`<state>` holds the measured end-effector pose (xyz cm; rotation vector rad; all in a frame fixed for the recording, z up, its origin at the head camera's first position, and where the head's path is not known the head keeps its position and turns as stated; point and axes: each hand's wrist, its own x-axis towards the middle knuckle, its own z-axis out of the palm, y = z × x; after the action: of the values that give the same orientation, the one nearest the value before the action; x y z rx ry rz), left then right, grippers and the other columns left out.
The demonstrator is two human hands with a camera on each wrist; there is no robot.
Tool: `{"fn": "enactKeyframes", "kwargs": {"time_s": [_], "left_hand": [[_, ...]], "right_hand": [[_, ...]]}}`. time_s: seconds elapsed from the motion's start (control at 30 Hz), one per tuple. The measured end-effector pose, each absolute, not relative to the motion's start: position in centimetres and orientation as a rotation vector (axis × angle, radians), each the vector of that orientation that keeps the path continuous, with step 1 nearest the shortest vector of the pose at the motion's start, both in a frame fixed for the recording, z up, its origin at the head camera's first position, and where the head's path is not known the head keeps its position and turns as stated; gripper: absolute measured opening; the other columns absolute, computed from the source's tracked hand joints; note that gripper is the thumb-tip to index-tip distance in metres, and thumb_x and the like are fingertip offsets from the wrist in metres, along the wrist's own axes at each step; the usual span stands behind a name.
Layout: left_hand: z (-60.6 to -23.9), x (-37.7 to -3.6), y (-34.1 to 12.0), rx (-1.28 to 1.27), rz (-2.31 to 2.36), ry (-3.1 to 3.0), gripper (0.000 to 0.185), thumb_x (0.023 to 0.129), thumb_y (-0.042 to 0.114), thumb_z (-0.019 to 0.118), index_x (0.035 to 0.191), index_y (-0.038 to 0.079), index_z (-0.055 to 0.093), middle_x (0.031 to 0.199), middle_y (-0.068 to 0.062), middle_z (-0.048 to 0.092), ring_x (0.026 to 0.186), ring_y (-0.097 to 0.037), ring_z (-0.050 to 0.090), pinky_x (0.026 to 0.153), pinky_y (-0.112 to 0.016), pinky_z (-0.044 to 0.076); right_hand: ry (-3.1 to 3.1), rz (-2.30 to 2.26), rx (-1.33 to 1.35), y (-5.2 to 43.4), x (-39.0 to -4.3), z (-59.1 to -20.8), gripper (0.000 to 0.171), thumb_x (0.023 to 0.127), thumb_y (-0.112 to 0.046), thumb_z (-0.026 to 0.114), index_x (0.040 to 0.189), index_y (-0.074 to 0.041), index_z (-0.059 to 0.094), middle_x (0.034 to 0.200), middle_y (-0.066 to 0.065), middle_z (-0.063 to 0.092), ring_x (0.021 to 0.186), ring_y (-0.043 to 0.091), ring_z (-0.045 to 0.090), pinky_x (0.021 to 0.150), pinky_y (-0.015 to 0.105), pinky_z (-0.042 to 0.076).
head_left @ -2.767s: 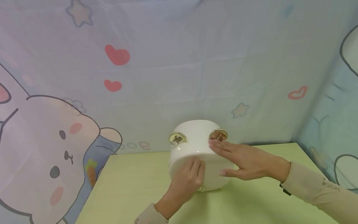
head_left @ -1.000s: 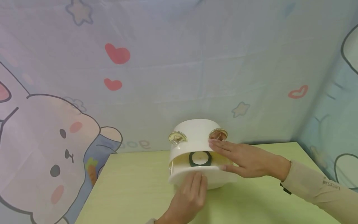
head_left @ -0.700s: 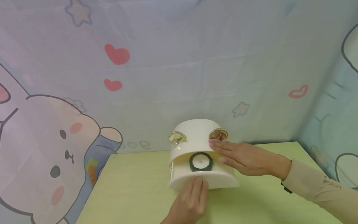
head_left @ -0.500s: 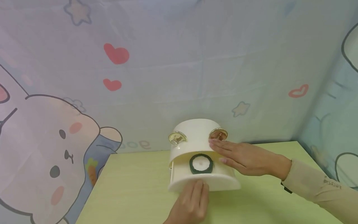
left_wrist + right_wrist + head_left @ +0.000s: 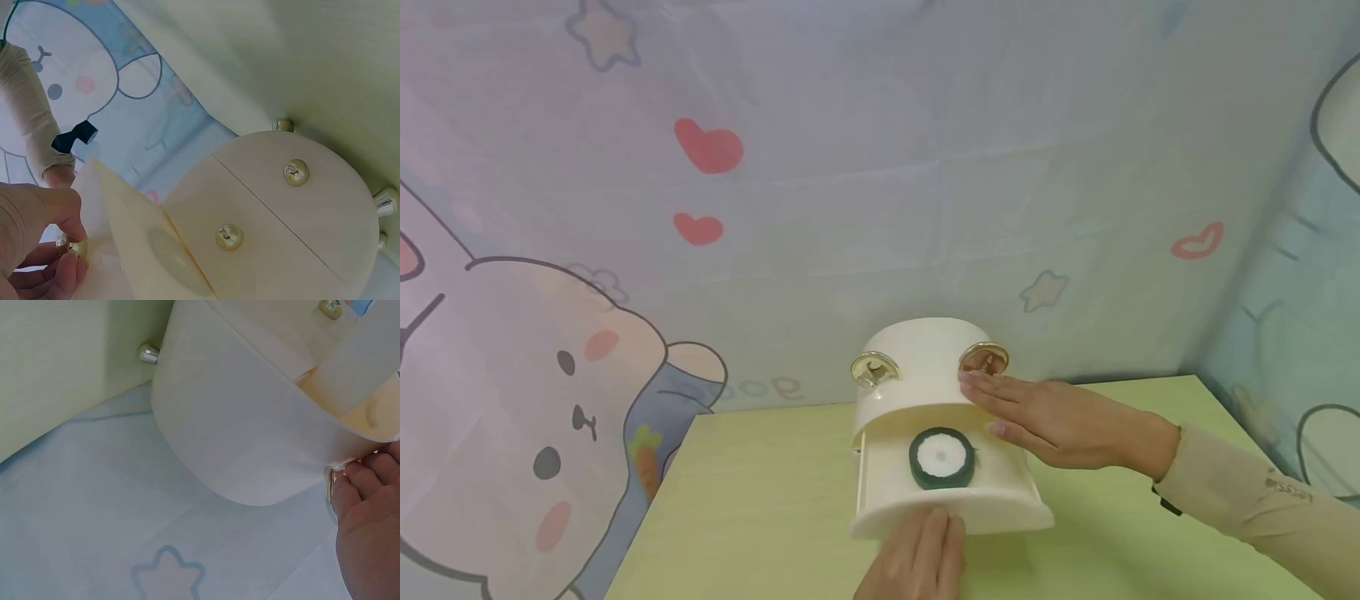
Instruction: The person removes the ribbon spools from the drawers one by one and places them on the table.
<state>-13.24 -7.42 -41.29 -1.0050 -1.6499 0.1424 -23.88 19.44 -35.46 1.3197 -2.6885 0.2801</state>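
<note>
A white, round-fronted drawer box [image 5: 925,350] with gold ring-shaped ears stands on its feet on the table. Its top drawer [image 5: 1007,510] is pulled well out, and inside lies a roll of dark green ribbon [image 5: 942,458] on a white spool. My left hand [image 5: 917,562] is at the drawer front. In the left wrist view its thumb and fingers pinch the gold knob [image 5: 79,246]. My right hand [image 5: 1052,421] rests with straight fingers on the box top beside the right ear [image 5: 985,358]. In the right wrist view its fingertips touch the box near that ear.
Two lower drawer fronts with gold knobs [image 5: 229,237] show closed in the left wrist view. The box stands on a pale green table [image 5: 760,483], close to a cartoon-printed cloth backdrop [image 5: 820,208]. Another printed cloth hangs on the right.
The top drawer has slid out toward me with my left hand on its knob, bringing the green ribbon roll into view. My right hand stays on the box top, its thumb drawn in closer.
</note>
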Motion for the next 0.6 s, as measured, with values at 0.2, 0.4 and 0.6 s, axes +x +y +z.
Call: {"fn": "enactKeyframes", "kwargs": {"time_s": [0.2, 0.4, 0.6], "left_hand": [[-41.8, -12.7, -7.4, -0.978, 0.139, -1.615, 0.036, 0.103, 0.004, 0.042, 0.088, 0.002, 0.074, 0.085, -0.009, 0.073, 0.074, -0.02, 0.067, 0.065, -0.025, 0.06], [-43.4, -12.7, -7.1, -0.94, 0.053, -1.478, 0.037, 0.105, 0.013, 0.045, 0.083, 0.004, 0.073, 0.079, -0.007, 0.072, 0.067, -0.019, 0.064, 0.055, -0.025, 0.056], [-44.9, -12.2, -7.2, -0.935, 0.004, -1.533, 0.046, 0.108, 0.028, 0.044, 0.083, 0.005, 0.075, 0.081, -0.006, 0.072, 0.068, -0.018, 0.066, 0.053, -0.023, 0.055]], "right_hand": [[-2.668, 0.288, 1.312, 19.4, -24.0, -35.5, 0.056, 0.113, -0.037, 0.042, 0.165, -0.016, 0.034, 0.173, -0.001, 0.032, 0.157, 0.021, 0.038, 0.119, 0.045, 0.045], [-2.657, 0.285, 1.308, 19.5, -24.0, -35.6, 0.057, 0.113, -0.037, 0.043, 0.165, -0.017, 0.033, 0.173, -0.002, 0.032, 0.157, 0.02, 0.038, 0.12, 0.044, 0.044], [-2.655, 0.283, 1.312, 19.5, -24.0, -35.6, 0.057, 0.113, -0.037, 0.043, 0.165, -0.016, 0.033, 0.173, -0.001, 0.032, 0.157, 0.021, 0.038, 0.12, 0.044, 0.044]]}}
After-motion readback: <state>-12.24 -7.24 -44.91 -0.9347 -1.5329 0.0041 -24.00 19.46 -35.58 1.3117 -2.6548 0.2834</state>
